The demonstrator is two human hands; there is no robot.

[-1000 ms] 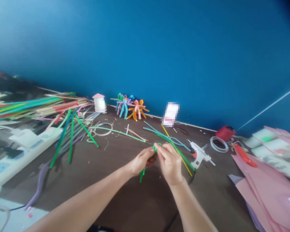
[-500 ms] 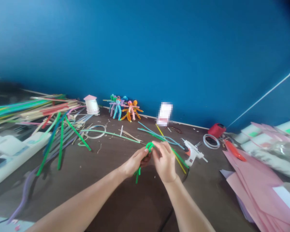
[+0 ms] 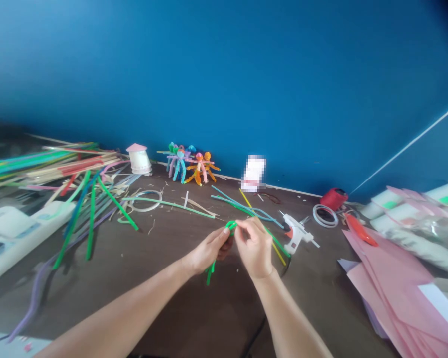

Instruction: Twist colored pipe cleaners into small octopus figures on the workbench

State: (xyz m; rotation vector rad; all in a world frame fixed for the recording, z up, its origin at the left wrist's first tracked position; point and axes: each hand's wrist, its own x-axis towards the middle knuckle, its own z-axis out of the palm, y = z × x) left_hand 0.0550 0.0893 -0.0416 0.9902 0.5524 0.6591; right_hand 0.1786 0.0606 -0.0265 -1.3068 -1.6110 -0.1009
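Observation:
My left hand [image 3: 206,252] and my right hand [image 3: 253,247] meet above the dark wooden table [image 3: 179,303]. Both grip a green pipe cleaner [image 3: 230,225], which forms a small loop above my fingers, and its lower end [image 3: 209,274] hangs below my left hand. A dark brown piece [image 3: 227,247] sits within my left fingers, partly hidden, so I cannot tell what it is. Loose green and yellow pipe cleaners [image 3: 263,223] lie just beyond my right hand.
A white glue gun [image 3: 294,232] lies right of my hands. Several pipe-cleaner figures [image 3: 188,166] and a paper cup [image 3: 139,160] stand by the blue wall. Pipe cleaners and strips [image 3: 93,214] spread left; pink paper sheets [image 3: 392,293] lie right.
The green loop now stands more clearly above my fingers, and my hands stay close together. The whole view has shifted slightly left compared with one second ago.

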